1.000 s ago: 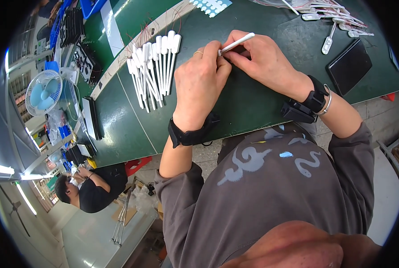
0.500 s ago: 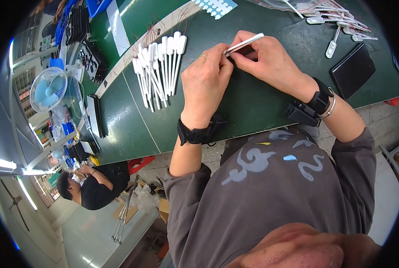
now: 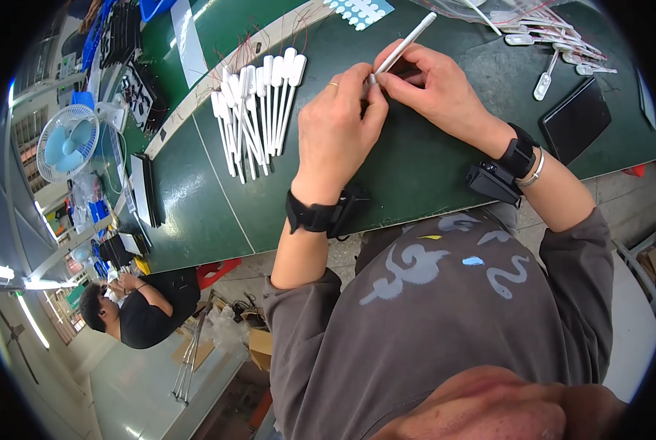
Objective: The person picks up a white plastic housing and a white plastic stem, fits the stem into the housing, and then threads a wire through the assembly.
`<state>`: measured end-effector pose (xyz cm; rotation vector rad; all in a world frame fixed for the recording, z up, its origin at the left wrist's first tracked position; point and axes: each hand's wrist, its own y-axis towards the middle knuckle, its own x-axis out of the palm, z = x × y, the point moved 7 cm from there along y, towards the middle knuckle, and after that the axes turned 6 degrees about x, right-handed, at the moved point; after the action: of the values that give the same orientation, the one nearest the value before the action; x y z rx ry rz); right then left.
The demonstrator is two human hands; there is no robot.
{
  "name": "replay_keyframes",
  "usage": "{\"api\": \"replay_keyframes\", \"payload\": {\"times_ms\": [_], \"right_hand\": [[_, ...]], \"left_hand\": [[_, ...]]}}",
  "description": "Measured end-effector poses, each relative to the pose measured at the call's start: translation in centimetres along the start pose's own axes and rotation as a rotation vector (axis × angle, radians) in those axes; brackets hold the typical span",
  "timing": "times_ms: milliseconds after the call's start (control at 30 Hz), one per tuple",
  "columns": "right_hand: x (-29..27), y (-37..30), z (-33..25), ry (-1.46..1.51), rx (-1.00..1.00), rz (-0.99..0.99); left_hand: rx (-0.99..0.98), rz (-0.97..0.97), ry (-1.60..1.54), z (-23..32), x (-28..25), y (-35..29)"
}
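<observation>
My two hands meet over the green table, close together with fingertips almost touching. Between them a slim white stick (image 3: 412,38) slants up and to the right. My left hand (image 3: 335,121) pinches around its lower end, and my fingers hide that end. The thumb and forefinger of my right hand (image 3: 442,88) are closed on the stick just beside it. Left of my left hand lies a bundle of white paddle-headed sticks (image 3: 258,110) with thin red wires at their heads.
White sticks with windowed oval heads (image 3: 555,40) are piled at the far right. Nearer lies a flat black rectangular object (image 3: 577,121). A blue sheet with white round spots (image 3: 361,11) lies at the back. A fan (image 3: 67,143) and a seated person (image 3: 148,308) are to the left.
The white stick has tilted steeper, and more of its upper part shows above my right hand. Both hands stay pinched together in nearly the same place. The whole view has shifted slightly.
</observation>
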<state>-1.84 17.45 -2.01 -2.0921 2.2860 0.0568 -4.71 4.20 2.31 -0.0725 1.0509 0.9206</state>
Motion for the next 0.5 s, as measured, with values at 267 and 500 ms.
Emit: {"api": "replay_keyframes", "payload": {"times_ms": [267,500], "right_hand": [[0.5,-0.9,-2.6,-0.197,-0.172,-0.118],[0.5,-0.8,-3.1,-0.208,-0.145,-0.206]], "left_hand": [[0.073,0.091,-0.262,0.7,-1.9,1.8],[-0.150,0.051,-0.606,-1.0,-0.9,1.6]]}}
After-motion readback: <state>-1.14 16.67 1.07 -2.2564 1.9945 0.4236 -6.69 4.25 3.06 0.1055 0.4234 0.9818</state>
